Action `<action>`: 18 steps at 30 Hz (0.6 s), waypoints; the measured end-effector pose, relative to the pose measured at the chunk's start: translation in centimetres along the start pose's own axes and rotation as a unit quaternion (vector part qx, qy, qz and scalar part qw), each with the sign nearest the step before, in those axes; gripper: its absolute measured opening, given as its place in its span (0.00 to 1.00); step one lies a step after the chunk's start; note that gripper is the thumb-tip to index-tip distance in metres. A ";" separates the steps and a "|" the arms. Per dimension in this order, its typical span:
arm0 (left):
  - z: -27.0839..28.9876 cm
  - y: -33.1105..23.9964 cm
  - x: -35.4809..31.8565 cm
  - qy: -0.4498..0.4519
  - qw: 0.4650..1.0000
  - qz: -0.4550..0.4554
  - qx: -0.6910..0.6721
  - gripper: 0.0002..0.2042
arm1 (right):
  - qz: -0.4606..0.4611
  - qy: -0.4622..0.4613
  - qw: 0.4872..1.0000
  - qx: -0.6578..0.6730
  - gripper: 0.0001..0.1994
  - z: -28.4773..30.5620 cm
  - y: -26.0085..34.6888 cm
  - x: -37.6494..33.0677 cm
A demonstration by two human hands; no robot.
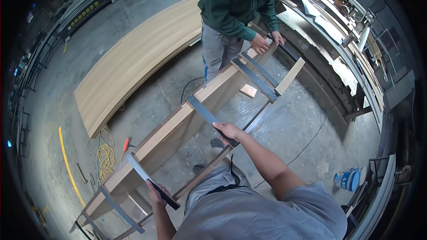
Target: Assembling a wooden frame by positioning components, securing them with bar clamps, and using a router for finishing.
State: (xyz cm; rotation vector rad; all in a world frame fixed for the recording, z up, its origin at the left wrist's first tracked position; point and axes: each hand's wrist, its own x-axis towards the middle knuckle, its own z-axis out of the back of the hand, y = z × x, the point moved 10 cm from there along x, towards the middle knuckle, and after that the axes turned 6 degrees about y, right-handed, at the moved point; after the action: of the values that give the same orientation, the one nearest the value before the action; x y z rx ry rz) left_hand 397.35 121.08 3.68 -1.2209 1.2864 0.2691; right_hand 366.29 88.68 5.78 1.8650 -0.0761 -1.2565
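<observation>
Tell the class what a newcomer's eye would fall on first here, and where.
Most striking is the long wooden piece slanting from lower left to upper centre, crossed by dark metal bars. Nearer the viewer, the left hand holds one bar and the right hand another, farther up. A co-worker in green stands near its upper end, and a large pale wooden panel spans the upper left.

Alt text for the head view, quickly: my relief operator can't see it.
The wearer's left hand and right hand each grip a flat grey metal bar reaching to a long, pale wooden workpiece running diagonally across the picture. A co-worker in a dark green jacket handles its far end; a large, flat wooden panel lies upper left.
</observation>
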 end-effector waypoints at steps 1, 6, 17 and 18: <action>0.4 0.2 -0.1 -0.011 1.000 0.005 0.007 0.35 | 0.000 0.005 1.000 -0.003 0.24 -0.2 0.0 0.0; 0.4 -0.4 -1.4 -0.003 1.000 -0.001 0.020 0.35 | 0.004 0.008 1.000 -0.015 0.26 -1.2 1.0 -0.8; -0.4 -0.8 -1.6 -0.025 0.999 -0.005 0.034 0.35 | 0.018 0.010 0.999 -0.029 0.27 -0.5 0.7 0.0; -0.2 -0.7 -1.6 -0.025 0.999 -0.003 0.032 0.35 | 0.021 0.010 0.999 -0.033 0.27 -0.6 0.9 0.0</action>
State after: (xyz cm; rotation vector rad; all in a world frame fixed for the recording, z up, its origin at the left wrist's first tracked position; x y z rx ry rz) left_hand 397.22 121.31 5.39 -1.1575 1.2393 0.2502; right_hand 367.08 88.50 6.47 1.8107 -0.0613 -1.1973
